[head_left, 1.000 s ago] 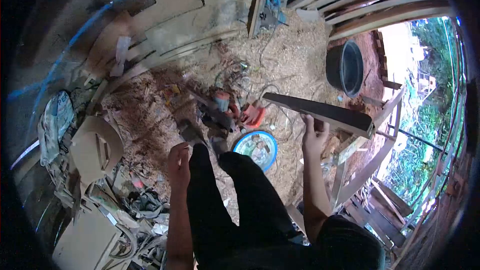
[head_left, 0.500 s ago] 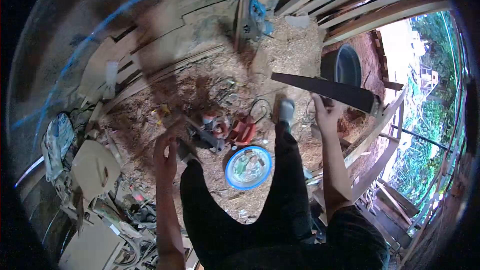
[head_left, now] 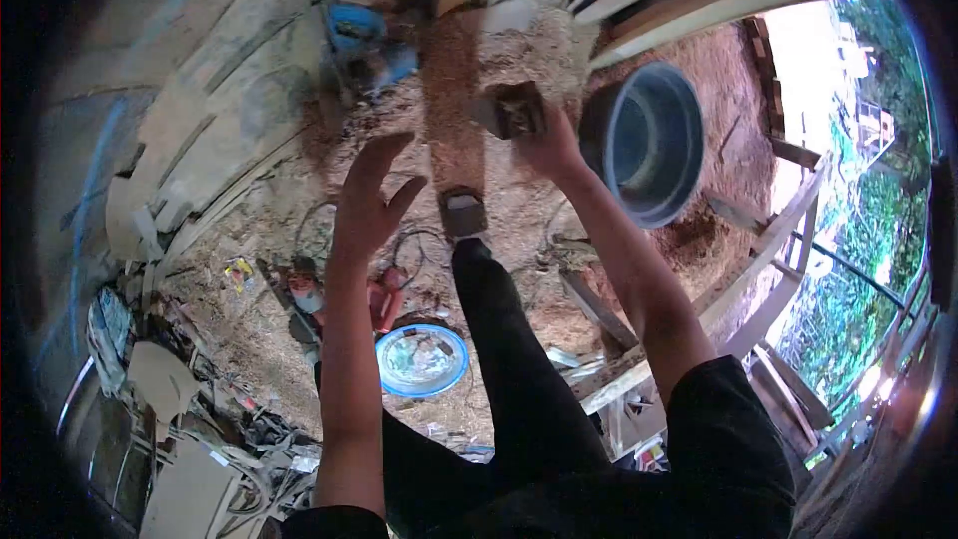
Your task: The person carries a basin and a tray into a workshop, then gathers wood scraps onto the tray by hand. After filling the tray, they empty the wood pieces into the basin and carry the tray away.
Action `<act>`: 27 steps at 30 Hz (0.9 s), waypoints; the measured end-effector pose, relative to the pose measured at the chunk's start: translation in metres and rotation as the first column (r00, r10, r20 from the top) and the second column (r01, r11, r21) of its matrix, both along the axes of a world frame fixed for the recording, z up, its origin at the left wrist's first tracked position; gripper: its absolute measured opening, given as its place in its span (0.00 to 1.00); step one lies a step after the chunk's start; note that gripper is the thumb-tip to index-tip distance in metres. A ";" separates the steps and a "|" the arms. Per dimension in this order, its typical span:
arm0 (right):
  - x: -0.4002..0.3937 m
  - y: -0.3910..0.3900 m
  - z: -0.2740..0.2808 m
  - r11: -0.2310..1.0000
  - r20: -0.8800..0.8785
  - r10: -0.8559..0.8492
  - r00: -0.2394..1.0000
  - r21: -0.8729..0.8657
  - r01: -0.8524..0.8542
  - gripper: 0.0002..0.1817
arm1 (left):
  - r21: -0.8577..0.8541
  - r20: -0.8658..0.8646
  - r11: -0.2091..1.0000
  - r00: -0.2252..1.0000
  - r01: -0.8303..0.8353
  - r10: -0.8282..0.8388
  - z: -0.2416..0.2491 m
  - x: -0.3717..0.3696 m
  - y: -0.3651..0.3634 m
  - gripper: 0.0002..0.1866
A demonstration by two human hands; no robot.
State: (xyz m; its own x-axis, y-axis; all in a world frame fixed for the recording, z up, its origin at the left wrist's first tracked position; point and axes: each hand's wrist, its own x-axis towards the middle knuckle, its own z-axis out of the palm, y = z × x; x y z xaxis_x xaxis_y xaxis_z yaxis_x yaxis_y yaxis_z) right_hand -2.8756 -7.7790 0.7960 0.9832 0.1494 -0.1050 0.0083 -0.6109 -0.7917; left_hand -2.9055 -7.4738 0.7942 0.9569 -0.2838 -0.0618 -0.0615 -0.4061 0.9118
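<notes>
My right hand (head_left: 551,148) is wrapped round a dark tapered wooden piece (head_left: 517,111), held out ahead of me. One squarish end of it faces me, and its length is foreshortened and blurred. To its left, my left hand (head_left: 367,202) is raised over the floor with thumb and fingers apart, holding nothing. Below that hand, partly behind my forearm, lie red power tools (head_left: 385,305) with cords. A small blue-rimmed basin (head_left: 423,393) with items in it stands near my legs.
A large grey tub (head_left: 689,140) stands right of my right hand. Wood shavings (head_left: 519,269) cover the floor. Long boards (head_left: 718,10) are at the upper right, with flat panels (head_left: 235,90) at the left. A wooden rail (head_left: 753,260) edges the right side.
The wooden piece has swung from lying crosswise at the right to pointing away, moving left with my right hand. My left hand has risen forward. My view has shifted, and one foot is farther forward.
</notes>
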 end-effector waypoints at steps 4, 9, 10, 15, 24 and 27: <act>0.047 -0.045 -0.002 0.993 -0.234 -0.102 0.967 -0.075 0.086 0.25 | -0.100 0.171 0.988 0.980 0.119 -0.100 -0.003 0.089 -0.089 0.33; 0.108 -0.075 -0.026 0.983 -0.268 -0.142 0.953 0.075 0.167 0.27 | 0.013 0.253 0.991 0.958 0.134 -0.133 -0.023 0.167 -0.137 0.29; 0.122 -0.075 -0.028 0.975 -0.232 -0.113 0.966 0.163 0.153 0.28 | 0.019 0.287 0.993 0.950 0.119 -0.119 -0.028 0.176 -0.141 0.28; 0.197 -0.075 -0.055 0.995 -0.116 -0.014 0.993 0.097 0.026 0.30 | -0.077 0.329 0.996 0.942 -0.040 0.063 -0.051 0.231 -0.153 0.22; 0.246 -0.054 -0.117 0.955 -0.047 0.060 0.997 0.292 -0.044 0.33 | 0.050 0.372 0.977 0.911 -0.210 0.177 -0.084 0.265 -0.155 0.18; 0.261 -0.059 -0.130 0.961 -0.023 0.068 0.997 0.270 -0.059 0.35 | 0.103 0.226 0.973 0.958 -0.206 0.179 -0.102 0.273 -0.162 0.20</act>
